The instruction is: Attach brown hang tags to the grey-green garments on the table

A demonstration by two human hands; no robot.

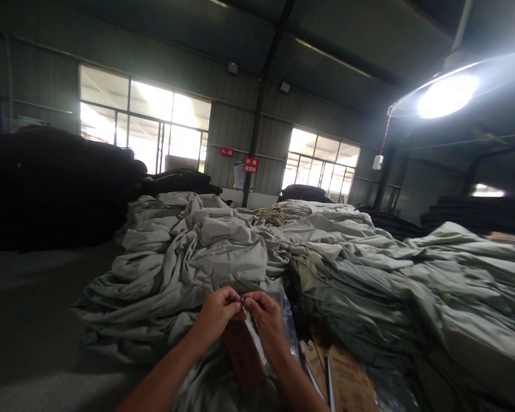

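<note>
Bright metal-framed windows [148, 123] pierce the ribbed metal wall [229, 123]; a lit pendant lamp [448, 96] hangs above the grey floor [38, 320].

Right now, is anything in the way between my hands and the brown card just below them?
Nothing visible. Your left hand and right hand pinch a small item, too unclear to identify, directly above the brown card. The fingers look close to its upper end; contact is unclear.

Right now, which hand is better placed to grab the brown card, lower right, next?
Probably the right hand: it is nearer the brown card; the left hand is farther off. Both pinch at a small dark item, too blurred to identify, so the right may need freeing first.
</note>
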